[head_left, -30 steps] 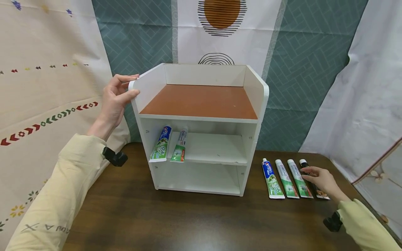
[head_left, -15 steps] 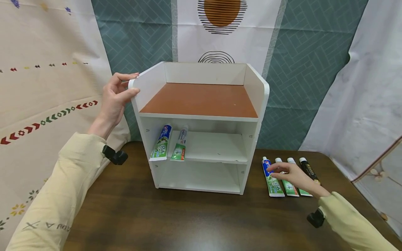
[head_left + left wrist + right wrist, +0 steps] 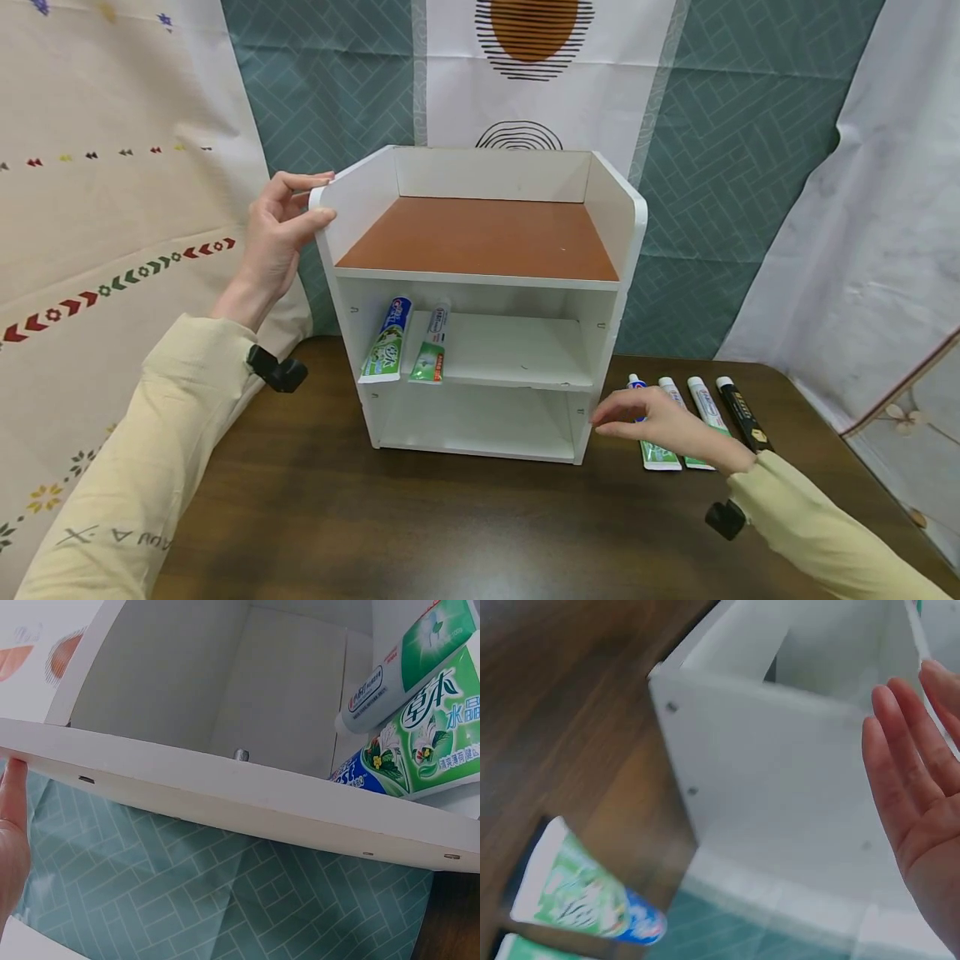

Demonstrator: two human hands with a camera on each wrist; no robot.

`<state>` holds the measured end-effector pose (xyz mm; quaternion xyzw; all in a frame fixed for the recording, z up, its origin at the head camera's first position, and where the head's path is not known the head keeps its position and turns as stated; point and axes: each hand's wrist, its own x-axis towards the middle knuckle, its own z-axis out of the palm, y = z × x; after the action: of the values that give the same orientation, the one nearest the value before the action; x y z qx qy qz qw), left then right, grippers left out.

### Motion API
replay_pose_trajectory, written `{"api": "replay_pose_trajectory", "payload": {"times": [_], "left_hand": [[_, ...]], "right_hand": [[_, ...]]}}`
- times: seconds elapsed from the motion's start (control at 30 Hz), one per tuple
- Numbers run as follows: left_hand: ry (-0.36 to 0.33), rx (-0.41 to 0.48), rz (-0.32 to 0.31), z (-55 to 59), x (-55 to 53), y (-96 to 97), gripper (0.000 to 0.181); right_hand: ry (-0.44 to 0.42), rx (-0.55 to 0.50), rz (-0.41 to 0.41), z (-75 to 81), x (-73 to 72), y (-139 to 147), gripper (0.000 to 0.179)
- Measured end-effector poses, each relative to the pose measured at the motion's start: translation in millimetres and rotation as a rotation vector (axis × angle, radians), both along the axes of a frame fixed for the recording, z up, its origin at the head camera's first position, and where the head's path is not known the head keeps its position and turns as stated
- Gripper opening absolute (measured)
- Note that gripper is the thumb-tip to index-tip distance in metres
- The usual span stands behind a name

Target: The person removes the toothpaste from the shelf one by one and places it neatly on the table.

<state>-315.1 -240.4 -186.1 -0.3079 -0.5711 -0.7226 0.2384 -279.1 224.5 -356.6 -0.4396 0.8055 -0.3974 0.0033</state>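
Observation:
My left hand [image 3: 276, 233] grips the top left side panel of a small white shelf unit [image 3: 480, 281], thumb in front and fingers behind. On the unit's middle shelf lie a blue-and-green toothpaste tube [image 3: 386, 342] and a slimmer white-and-green toothpaste tube [image 3: 431, 346], side by side at the left. My right hand [image 3: 652, 421] hangs beside the unit's lower right side. Its fingers are loosely extended with nothing between them, as the right wrist view also shows. Behind it, a blue-and-green toothpaste tube [image 3: 662, 457] is partly hidden.
On the right of the brown wooden table [image 3: 420, 525] lie two white-and-green tubes, one of them the right-hand white-and-green tube [image 3: 707, 406], and a black tube [image 3: 742, 412]. Patterned cloths [image 3: 330, 83] hang behind and at both sides. The unit's top is a brown board [image 3: 480, 237].
My right hand has moved left, from the black tube across the row of tubes to the shelf unit's right side. The left hand has kept its grip on the panel.

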Motion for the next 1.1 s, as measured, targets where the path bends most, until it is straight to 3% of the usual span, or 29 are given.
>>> {"api": "replay_pose_trajectory", "payload": {"times": [0.1,0.37,0.47,0.73,0.93,1.1], "left_hand": [[0.001,-0.007,0.008,-0.4,-0.4,-0.2,0.027],[0.0,0.003,-0.003,-0.5,-0.9,0.3,0.027],[0.003,-0.004,0.005,-1.0,-0.5,0.7,0.027],[0.005,-0.02,0.023,-0.9,-1.0,0.2,0.027],[0.01,-0.018,0.018,-0.9,-1.8,-0.2,0.027],[0.01,-0.024,0.023,-0.8,-1.0,-0.4,0.027]], "right_hand": [[0.034,-0.005,0.058,5.9,5.6,-14.3,0.019],[0.157,-0.046,0.069,30.2,20.6,-52.5,0.021],[0.193,-0.074,0.038,28.0,14.0,-61.5,0.02],[0.158,-0.162,-0.049,30.1,-4.4,-91.2,0.017],[0.196,-0.113,-0.115,37.5,-13.7,-118.7,0.013],[0.162,-0.076,-0.167,41.9,-22.0,-138.7,0.016]]}}
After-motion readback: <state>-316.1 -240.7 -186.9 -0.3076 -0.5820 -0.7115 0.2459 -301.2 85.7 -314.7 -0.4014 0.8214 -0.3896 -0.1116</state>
